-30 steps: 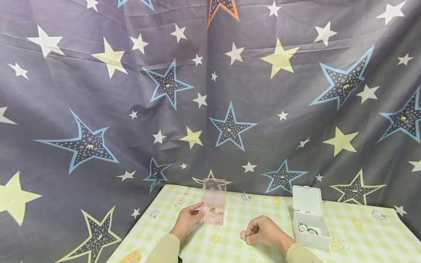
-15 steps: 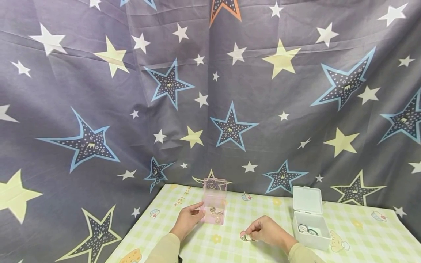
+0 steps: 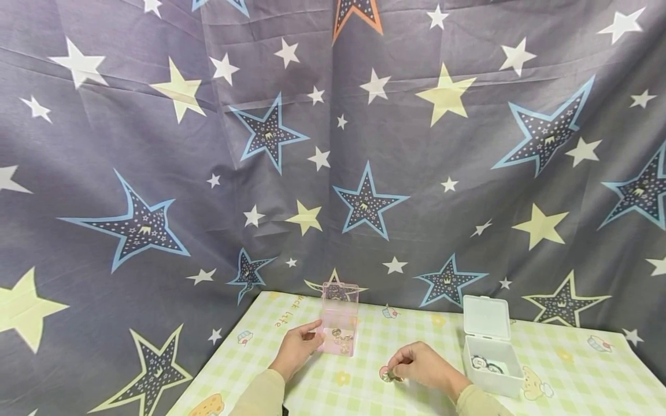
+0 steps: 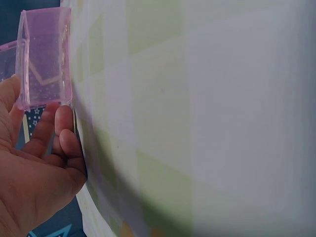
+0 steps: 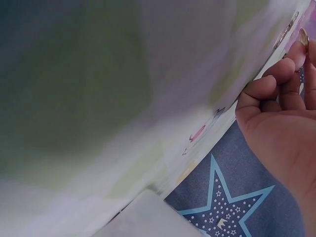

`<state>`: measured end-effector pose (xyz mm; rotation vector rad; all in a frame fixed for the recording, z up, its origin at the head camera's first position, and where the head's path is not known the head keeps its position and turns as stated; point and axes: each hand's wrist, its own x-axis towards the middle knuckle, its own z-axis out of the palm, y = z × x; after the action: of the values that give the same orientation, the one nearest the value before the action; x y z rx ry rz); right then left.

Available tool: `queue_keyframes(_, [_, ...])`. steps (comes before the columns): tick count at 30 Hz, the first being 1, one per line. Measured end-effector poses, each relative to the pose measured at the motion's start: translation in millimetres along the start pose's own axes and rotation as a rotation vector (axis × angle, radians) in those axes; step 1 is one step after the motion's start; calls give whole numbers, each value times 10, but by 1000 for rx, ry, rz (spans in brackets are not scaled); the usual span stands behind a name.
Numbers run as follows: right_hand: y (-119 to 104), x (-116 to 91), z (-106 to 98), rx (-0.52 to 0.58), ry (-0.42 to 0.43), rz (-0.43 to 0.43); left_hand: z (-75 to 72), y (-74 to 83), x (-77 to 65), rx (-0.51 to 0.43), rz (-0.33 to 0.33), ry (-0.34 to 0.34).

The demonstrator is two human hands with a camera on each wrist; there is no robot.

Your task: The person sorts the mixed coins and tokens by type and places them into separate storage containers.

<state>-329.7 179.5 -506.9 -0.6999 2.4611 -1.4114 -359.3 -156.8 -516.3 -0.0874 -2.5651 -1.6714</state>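
Observation:
A translucent pink box (image 3: 337, 341) stands on the table with its lid raised and several shiny coins (image 3: 343, 345) inside. My left hand (image 3: 298, 348) grips its left side, the thumb near the rim and the other fingers low beside the wall in the left wrist view. My right hand (image 3: 420, 365) pinches a gold-coloured coin (image 5: 303, 37) between thumb and finger, just above the table. Close to those fingertips another coin (image 3: 385, 374) lies flat on the cloth. The thumb is partly cut off in the right wrist view.
A white box (image 3: 494, 375) with its lid up stands to the right of my right forearm, with dark-and-white round pieces (image 3: 485, 364) inside. A green checked cloth (image 3: 291, 398) covers the table. Behind it hangs a grey star-patterned curtain (image 3: 312, 254).
The right hand has lifted slightly and turned the coin between its fingers, moving it a little off the other coin on the cloth. My left hand stays at the pink box.

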Motion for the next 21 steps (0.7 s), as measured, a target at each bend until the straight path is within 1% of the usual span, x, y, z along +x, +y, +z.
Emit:
queue_keyframes(4, [-9, 25, -29, -25, 16, 10, -5, 7, -6, 0, 0, -1])
queue_keyframes(8, [-44, 64, -84, -27, 62, 17, -6, 9, -5, 0, 3, 5])
queue_keyframes(15, [-180, 190, -140, 58, 139, 43, 0, 11, 0, 9, -1, 14])
queue_keyframes(21, [-292, 326, -52, 121, 190, 55, 9, 10, -5, 1, -5, 14])
